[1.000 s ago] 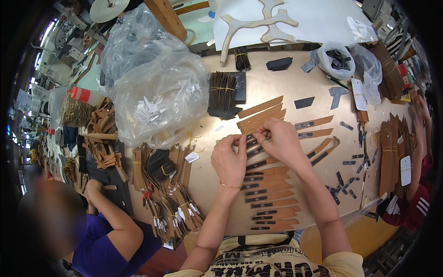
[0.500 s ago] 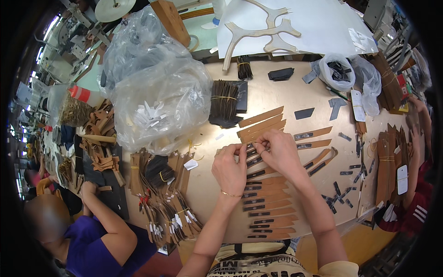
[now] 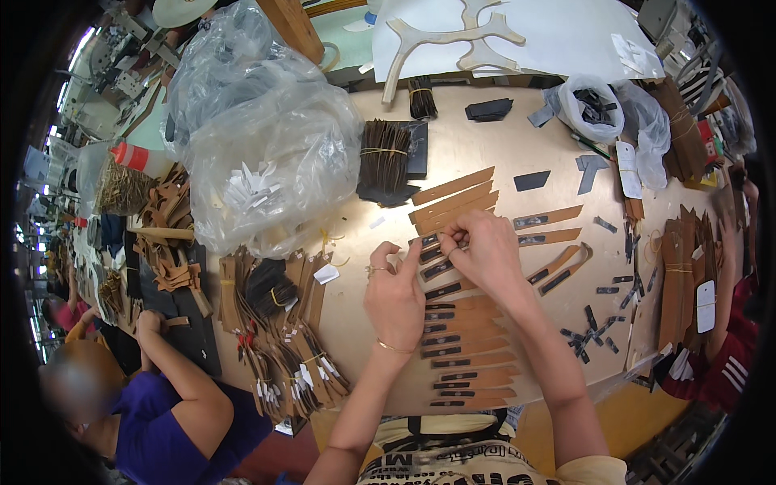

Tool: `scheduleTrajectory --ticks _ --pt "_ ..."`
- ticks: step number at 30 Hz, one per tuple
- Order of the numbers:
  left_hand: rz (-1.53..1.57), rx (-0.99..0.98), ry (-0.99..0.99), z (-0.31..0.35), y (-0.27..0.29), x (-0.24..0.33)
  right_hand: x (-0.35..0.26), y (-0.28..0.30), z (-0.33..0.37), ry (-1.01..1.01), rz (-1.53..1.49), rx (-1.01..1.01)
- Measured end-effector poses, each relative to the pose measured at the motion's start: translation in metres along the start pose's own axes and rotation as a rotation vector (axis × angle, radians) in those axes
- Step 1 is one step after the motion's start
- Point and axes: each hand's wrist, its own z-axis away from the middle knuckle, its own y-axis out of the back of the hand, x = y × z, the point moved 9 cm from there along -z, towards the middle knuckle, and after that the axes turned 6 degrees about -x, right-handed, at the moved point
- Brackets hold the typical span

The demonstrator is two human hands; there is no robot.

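1. From the head view, I see both hands meeting over one tan, leather-like strip (image 3: 429, 235). The left hand (image 3: 394, 295) has a fingertip at the strip's left end, its other fingers loosely curled; whether it truly pinches the strip, I can't tell. The right hand (image 3: 485, 252) has thumb and finger drawn almost together at the dark patch (image 3: 429, 242); what sits between them is hidden.
2. What worries me is that patch sitting crooked: a sideways drag from the right fingers, or a slack left fingertip, could cause it.
3. The right forearm (image 3: 554, 356) passes just beside the finished-looking patched strips (image 3: 473, 335) on the wearer's side of the grip; a careless elbow might scatter the row. Just beyond the grip, overlapping plain strips (image 3: 453, 186) could slide if knuckles nudge them.
4. The strip itself lies slightly aslant right at the fingertips, its patch dark with a paler, shiny spot. Its right-hand length disappears beneath the right hand, so I can't judge that end.
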Motion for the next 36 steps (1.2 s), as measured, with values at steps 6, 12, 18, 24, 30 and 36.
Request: scheduleTrajectory --ticks 6,12,18,24,30,36 --pt "-0.107 -0.079 -0.001 0.0 -0.006 0.003 -0.003 -0.003 0.006 -0.029 0.107 -0.046" --pt "-0.17 -0.13 0.039 -0.005 -0.006 0.001 -0.034 -0.008 0.04 0.206 0.551 0.056" --pt "-0.151 -0.115 0.01 -0.006 -0.004 0.001 -0.013 0.019 0.049 0.141 0.576 0.129" --pt "0.034 -0.182 0.093 -0.02 -0.005 -0.014 0.066 0.112 0.104 -0.16 0.305 0.397" --pt "0.201 -0.024 0.026 -0.022 0.028 0.01 0.128 0.161 0.124 -0.301 0.45 0.441" --pt "0.277 -0.024 -0.11 -0.009 0.05 0.059 0.14 0.157 0.097 -0.294 0.582 0.308"
